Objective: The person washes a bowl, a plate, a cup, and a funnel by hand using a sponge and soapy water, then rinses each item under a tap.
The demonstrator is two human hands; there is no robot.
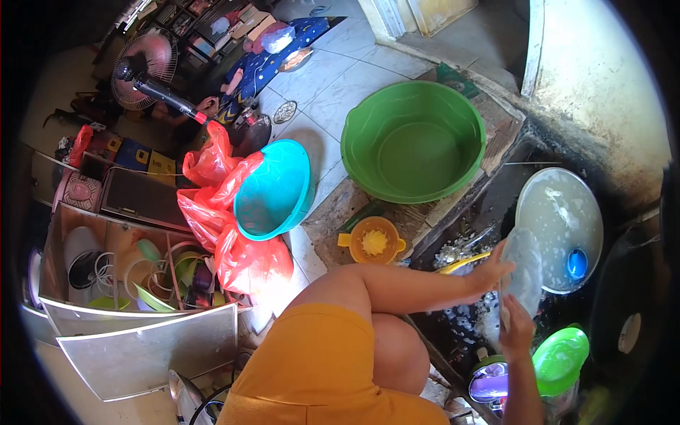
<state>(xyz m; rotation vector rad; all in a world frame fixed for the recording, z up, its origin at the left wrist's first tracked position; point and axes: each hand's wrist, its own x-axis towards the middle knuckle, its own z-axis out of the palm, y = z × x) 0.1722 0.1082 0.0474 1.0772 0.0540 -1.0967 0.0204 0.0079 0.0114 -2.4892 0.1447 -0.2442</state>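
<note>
My left hand (491, 272) grips the near upper edge of a round, translucent plastic lid or shallow dish (523, 268), tilted up on its side. My right hand (516, 326) holds its lower edge; whether a scrubber sits in those fingers cannot be made out. Just behind the dish is a large round basin of cloudy water (558, 218), with a blue cup-like item (577, 264) floating in it. Beside my right forearm lies a soapy, bright green plastic dish (563, 358). A pot with a purple item (489, 385) is partly hidden by that forearm. Suds spread over the dark, wet floor below my hands.
A big green tub (414, 141) and an orange citrus juicer (374, 240) stand on the raised ledge. Left of them, a turquoise basin (273, 191) leans on red plastic bags (255, 265). An open rack (138, 265) holds dishes. Farther off are a fan (143, 69) and a person's feet.
</note>
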